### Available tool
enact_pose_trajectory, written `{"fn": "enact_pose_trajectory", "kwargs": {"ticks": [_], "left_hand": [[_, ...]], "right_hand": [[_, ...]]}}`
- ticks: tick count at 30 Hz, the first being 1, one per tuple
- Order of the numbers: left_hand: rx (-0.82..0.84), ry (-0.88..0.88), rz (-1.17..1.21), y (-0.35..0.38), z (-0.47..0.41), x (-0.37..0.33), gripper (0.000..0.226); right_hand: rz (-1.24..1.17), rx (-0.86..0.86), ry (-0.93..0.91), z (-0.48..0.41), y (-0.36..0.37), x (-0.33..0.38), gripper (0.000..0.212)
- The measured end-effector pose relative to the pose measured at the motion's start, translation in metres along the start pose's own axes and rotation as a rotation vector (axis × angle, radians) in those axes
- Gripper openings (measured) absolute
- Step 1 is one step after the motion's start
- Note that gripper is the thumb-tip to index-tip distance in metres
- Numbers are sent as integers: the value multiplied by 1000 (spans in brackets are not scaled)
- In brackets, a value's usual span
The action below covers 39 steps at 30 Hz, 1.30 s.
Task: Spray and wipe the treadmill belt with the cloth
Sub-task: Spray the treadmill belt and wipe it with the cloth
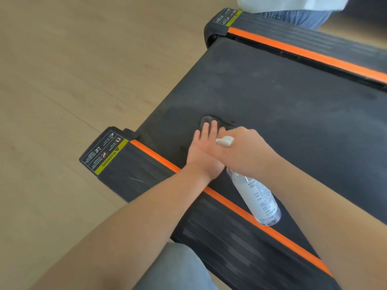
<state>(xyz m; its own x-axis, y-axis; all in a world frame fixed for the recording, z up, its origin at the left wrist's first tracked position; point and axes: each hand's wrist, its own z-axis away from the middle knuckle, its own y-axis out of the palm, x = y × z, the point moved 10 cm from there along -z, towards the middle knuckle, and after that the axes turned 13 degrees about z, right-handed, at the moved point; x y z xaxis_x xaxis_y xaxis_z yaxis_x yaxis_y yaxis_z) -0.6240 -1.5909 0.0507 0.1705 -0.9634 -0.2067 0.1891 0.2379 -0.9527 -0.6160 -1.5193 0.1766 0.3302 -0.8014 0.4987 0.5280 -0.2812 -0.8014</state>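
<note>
Treadmill belt (293, 97) is dark, textured, and runs across the frame's centre. Your left hand (204, 151) presses flat on a dark cloth (209, 120) there; your right hand (243, 151) grasps a clear spray bottle (257, 197).

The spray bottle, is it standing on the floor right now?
No, the spray bottle is held tilted in the right hand, above the treadmill belt.

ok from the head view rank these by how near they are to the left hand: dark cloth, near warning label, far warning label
1. dark cloth: under the left hand's fingertips, on the belt.
2. near warning label: left of the hand, on the near rail's end.
3. far warning label: on the opposite rail's end, across the belt.
</note>
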Motion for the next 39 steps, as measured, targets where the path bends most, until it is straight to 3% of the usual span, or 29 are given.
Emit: {"fn": "enact_pose_trajectory", "kwargs": {"ticks": [3, 5, 8, 11, 18, 22, 24, 29, 32, 37, 39], "left_hand": [[-111, -265, 60, -28, -1, 69, 63], [-75, -416, 133, -36, 2, 109, 69], [-46, -450, 158, -38, 0, 118, 75], [-99, -495, 173, -37, 0, 111, 73], [-149, -429, 153, -40, 3, 108, 70], [-157, -615, 130, -58, 3, 182, 65], [-123, -638, 161, -55, 3, 190, 73], [-100, -479, 170, -45, 10, 118, 68], [-92, -246, 177, -39, 12, 52, 52], [199, 78, 233, -5, 52, -34, 20], [181, 161, 245, -12, 58, -36, 25]], "right_hand": [[5, 78, -19, 1, 10, -13, 33], [-12, 189, -28, 5, 29, -27, 30], [66, 345, -56, 19, 57, -48, 18], [148, 382, -91, 27, 67, -56, 25], [113, 303, -122, 24, 48, -45, 7], [191, 74, -32, 20, 24, -53, 17], [138, 68, -17, 22, 21, -58, 10], [127, 102, -77, 26, 23, -53, 12], [90, 63, -88, 26, 19, -45, 10], [-16, -12, -109, 26, 6, -32, 4], [-36, -14, -109, 26, 5, -30, 4]]}}
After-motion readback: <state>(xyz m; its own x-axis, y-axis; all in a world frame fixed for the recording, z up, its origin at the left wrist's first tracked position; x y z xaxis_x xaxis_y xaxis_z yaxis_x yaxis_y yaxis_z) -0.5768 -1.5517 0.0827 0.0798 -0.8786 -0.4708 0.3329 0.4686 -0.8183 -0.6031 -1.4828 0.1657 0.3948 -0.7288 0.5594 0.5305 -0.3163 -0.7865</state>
